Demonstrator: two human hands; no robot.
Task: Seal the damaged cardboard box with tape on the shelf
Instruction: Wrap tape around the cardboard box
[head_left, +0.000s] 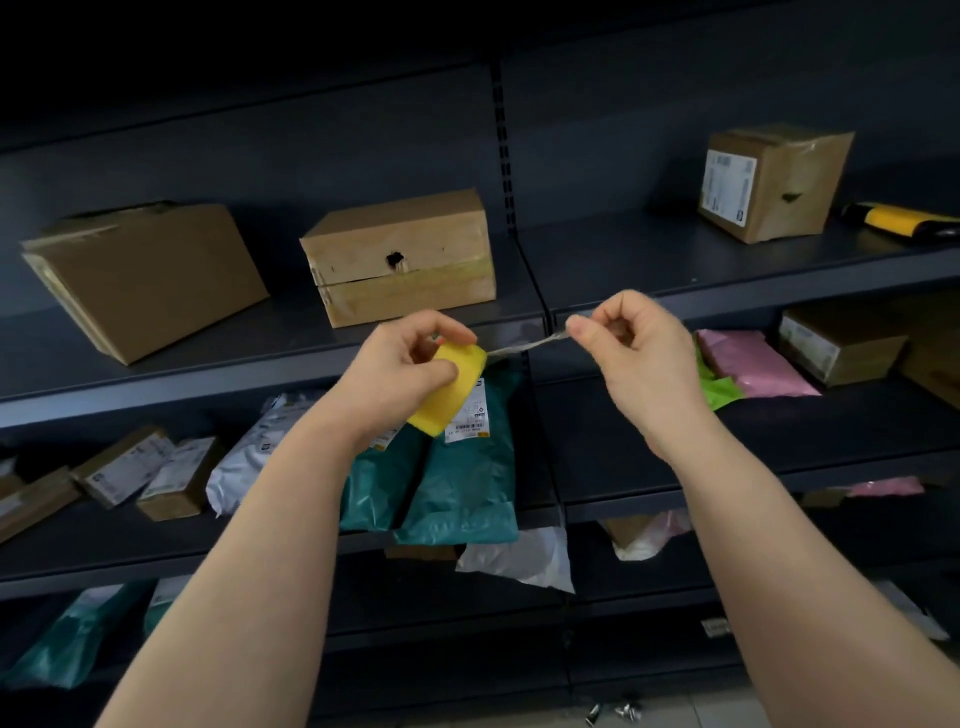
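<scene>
A cardboard box (400, 260) with a dark hole torn in its front face stands on the upper shelf (727, 280), just above my hands. My left hand (410, 371) grips a yellow tape roll (457, 387) in front of the shelf edge. A thin twisted strip of clear tape (524, 347) stretches from the roll to my right hand (631, 348), which pinches its free end. Both hands are held below the box and do not touch it.
A larger tilted box (145, 280) sits left of the torn one, and a labelled box (769, 182) with a dented side stands far right beside a yellow-and-black tool (898, 221). Lower shelves hold teal (457, 488), grey, pink (748, 364) and green mailer bags and small boxes.
</scene>
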